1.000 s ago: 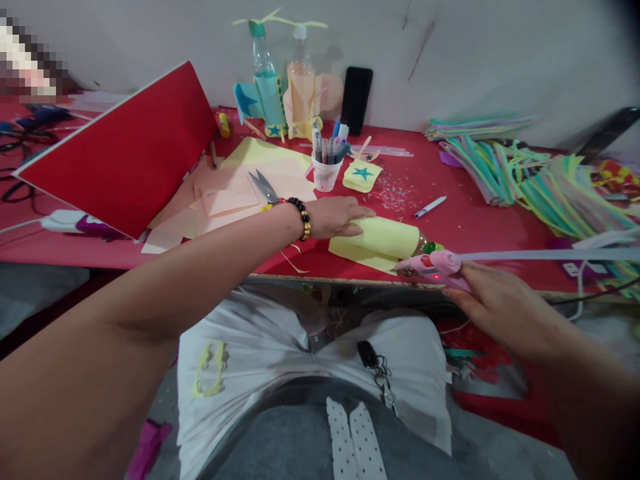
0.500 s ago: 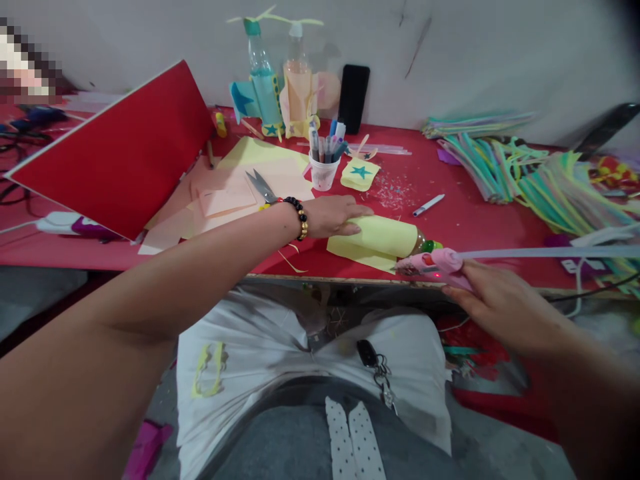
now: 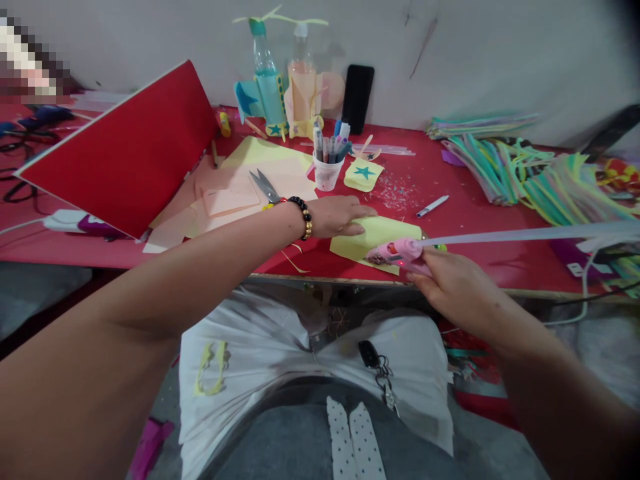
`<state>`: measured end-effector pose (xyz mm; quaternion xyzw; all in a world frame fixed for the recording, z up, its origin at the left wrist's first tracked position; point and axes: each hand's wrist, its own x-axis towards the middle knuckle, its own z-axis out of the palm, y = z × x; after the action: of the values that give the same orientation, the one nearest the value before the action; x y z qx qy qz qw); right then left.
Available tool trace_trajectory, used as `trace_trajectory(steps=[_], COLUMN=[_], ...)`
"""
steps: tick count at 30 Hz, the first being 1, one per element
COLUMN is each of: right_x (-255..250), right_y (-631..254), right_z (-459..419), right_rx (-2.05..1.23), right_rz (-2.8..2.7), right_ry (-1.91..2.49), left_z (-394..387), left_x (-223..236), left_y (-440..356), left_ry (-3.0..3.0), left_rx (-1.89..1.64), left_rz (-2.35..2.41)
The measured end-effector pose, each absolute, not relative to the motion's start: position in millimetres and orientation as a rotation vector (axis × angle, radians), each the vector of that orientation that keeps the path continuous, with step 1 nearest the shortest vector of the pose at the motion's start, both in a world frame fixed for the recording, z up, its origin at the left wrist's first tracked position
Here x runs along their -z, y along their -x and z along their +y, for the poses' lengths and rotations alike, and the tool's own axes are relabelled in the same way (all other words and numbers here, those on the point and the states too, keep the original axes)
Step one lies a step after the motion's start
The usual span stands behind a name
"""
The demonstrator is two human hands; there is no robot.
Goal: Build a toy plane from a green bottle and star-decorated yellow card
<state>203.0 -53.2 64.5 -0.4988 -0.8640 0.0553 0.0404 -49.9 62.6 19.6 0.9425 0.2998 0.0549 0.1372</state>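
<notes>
My left hand (image 3: 337, 215) lies over the left end of a plastic bottle wrapped in yellow paper (image 3: 395, 229), its fingers holding the wrap against the bottle. The bottle is on its side near the table's front edge, and a loose flap of the paper (image 3: 347, 248) spreads flat in front of it. My right hand (image 3: 457, 283) is closed round the handle of a pink hot glue gun (image 3: 400, 251). A long, whitish glue stick (image 3: 505, 235) juts out of its back. The nozzle is over the flap; whether it touches cannot be made out. The gun hides most of the bottle's cap end.
Scissors (image 3: 265, 185) lie on peach paper sheets (image 3: 227, 200) to the left, beside a leaning red board (image 3: 130, 153). Behind are a cup of pens (image 3: 327, 173), two decorated bottles (image 3: 267, 87) and a phone (image 3: 358, 100). Pastel strips (image 3: 487, 167) and a white pen (image 3: 433, 206) lie right.
My right hand has moved the glue gun left, from beside the bottle's cap end to over the paper flap. My left hand keeps its place on the wrapped bottle.
</notes>
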Motion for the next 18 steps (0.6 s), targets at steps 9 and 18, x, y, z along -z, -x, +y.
trace_trajectory(steps=[9,18], right_x=[-63,-47], right_y=[-168,-151], right_z=[-47,-51], right_rx=[-0.161,-0.278], right_rz=[-2.644,-2.567], right_ry=[1.498,1.458], left_z=[60,62], left_x=[-23,-22], left_y=[50,50], left_ry=[-2.741,-2.752], left_rx=[-0.191,-0.169], left_rz=[0.843,0.832])
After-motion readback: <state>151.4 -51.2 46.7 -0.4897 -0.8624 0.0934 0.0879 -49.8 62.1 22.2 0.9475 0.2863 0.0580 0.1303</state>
